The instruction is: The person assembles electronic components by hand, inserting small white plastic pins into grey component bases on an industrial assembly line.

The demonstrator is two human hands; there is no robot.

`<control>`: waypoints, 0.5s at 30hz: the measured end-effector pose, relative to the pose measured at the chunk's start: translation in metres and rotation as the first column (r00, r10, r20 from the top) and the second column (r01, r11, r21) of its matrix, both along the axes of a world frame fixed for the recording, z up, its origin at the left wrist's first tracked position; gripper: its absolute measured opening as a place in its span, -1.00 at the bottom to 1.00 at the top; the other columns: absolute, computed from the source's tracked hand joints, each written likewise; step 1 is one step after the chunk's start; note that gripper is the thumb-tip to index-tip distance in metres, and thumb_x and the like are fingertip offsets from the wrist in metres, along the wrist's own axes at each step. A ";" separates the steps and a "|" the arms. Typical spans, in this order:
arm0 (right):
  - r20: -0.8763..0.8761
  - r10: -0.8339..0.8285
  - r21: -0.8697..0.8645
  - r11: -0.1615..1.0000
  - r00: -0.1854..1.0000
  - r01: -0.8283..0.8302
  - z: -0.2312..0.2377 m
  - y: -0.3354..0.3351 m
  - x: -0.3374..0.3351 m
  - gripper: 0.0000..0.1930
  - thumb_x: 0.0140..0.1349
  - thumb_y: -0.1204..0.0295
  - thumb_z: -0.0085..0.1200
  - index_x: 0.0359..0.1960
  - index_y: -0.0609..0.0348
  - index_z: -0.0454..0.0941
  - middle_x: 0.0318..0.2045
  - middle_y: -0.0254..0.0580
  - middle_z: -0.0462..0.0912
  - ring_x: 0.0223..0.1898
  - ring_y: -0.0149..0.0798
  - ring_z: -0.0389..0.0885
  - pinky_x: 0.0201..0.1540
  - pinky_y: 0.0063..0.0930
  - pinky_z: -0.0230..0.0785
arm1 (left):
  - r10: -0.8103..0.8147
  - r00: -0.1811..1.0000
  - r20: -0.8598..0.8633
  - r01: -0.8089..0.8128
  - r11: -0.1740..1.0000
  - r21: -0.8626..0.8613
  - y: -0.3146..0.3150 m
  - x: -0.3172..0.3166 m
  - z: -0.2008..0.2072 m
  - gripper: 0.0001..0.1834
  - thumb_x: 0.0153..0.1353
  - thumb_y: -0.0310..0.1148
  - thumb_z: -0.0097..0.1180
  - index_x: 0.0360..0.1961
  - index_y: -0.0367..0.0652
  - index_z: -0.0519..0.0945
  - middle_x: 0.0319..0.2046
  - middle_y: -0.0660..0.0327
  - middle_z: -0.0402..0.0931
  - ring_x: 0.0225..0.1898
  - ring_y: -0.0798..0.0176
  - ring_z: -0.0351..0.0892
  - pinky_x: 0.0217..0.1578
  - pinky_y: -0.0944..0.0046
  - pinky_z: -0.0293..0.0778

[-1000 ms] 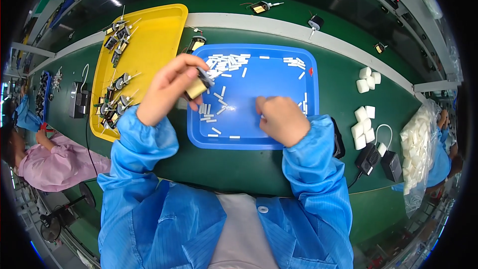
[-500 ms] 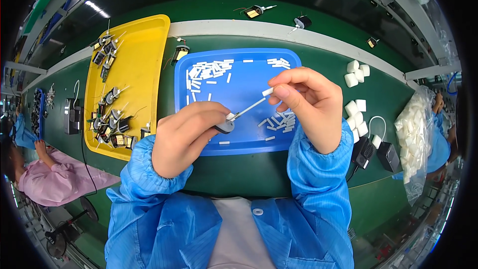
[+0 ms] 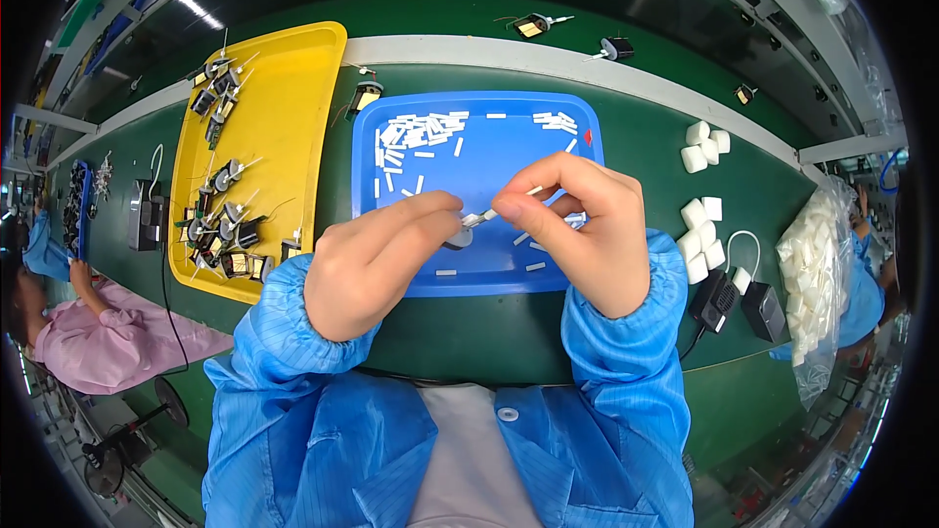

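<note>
Grey disc-ended component (image 3: 458, 239) is held by left hand (image 3: 372, 259), pale shaft (image 3: 480, 219) ahead pinched by right hand (image 3: 597, 230): apparently being sleeved; straightness is needed.

Left hand (image 3: 370, 264) is gripping a grey-disc part (image 3: 459, 239), right hand (image 3: 595, 227) is pinching its thin rod (image 3: 489, 215), both are hovering over a blue tray (image 3: 499, 158), white tubes (image 3: 419, 128) are lying in it, a yellow tray (image 3: 284, 122) is holding black assemblies (image 3: 227, 175)

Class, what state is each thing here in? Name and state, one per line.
Left hand: closed around a part
Right hand: pinching at its thin rod
White pieces: loose, scattered
Blue tray: partly covered
Yellow tray: partly filled
Plastic bag: holding white blocks
Blue jacket: open in front
</note>
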State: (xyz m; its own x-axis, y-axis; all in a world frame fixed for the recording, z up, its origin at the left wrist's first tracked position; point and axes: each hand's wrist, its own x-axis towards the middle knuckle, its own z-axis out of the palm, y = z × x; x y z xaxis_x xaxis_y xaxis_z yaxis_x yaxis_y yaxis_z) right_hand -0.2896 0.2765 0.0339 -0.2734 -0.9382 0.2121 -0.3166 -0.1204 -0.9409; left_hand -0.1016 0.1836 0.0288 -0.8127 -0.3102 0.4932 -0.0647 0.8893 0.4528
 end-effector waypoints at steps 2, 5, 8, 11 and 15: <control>-0.050 -0.005 0.034 0.999 0.999 0.007 0.002 0.000 -0.001 -0.91 0.09 0.50 0.23 -0.46 0.24 0.58 -0.51 -0.22 0.61 -0.53 -0.44 0.55 -0.53 -0.62 0.35 | -0.002 0.999 0.034 0.004 0.998 -0.060 0.001 -0.001 0.003 -0.69 -0.08 -0.58 0.13 -0.21 -0.29 0.53 -0.19 0.05 0.53 -0.34 0.08 0.62 -0.38 0.27 0.57; -0.086 0.030 0.095 0.995 0.996 -0.022 0.001 -0.001 -0.003 -0.88 0.09 0.47 0.24 -0.48 0.24 0.56 -0.56 -0.24 0.58 -0.58 -0.46 0.51 -0.56 -0.63 0.31 | -0.016 0.996 0.087 0.029 0.988 -0.150 0.000 -0.005 0.008 -0.68 -0.10 -0.54 0.14 -0.21 -0.29 0.54 -0.18 0.04 0.53 -0.35 0.11 0.63 -0.40 0.29 0.57; -0.056 0.063 0.127 0.990 0.996 -0.055 -0.006 -0.003 -0.007 -0.87 0.09 0.45 0.24 -0.42 0.24 0.56 -0.56 -0.24 0.56 -0.58 -0.47 0.50 -0.54 -0.63 0.31 | -0.033 0.995 0.096 0.050 0.981 -0.186 -0.004 -0.013 0.007 -0.69 -0.08 -0.54 0.13 -0.21 -0.26 0.54 -0.18 0.06 0.53 -0.36 0.12 0.62 -0.41 0.30 0.57; -0.036 -0.038 0.085 0.996 0.999 0.041 -0.012 -0.010 -0.013 -0.81 0.13 0.44 0.21 -0.24 0.22 0.55 -0.47 -0.22 0.57 -0.51 -0.47 0.51 -0.50 -0.62 0.34 | -0.057 0.998 0.032 0.060 0.991 -0.117 -0.022 -0.031 -0.011 -0.73 -0.03 -0.55 0.10 -0.22 -0.22 0.51 -0.19 0.08 0.52 -0.35 0.12 0.61 -0.39 0.30 0.55; 0.087 -0.261 0.028 0.965 0.961 0.259 -0.016 -0.015 -0.021 -0.66 0.19 0.42 0.14 0.00 0.18 0.47 -0.28 -0.20 0.58 -0.40 -0.44 0.53 -0.43 -0.61 0.38 | 0.083 0.996 -0.010 -0.081 0.989 0.127 -0.087 -0.077 -0.038 -0.78 0.06 -0.60 0.10 -0.23 -0.22 0.45 -0.30 -0.01 0.48 -0.22 -0.11 0.54 -0.23 0.16 0.51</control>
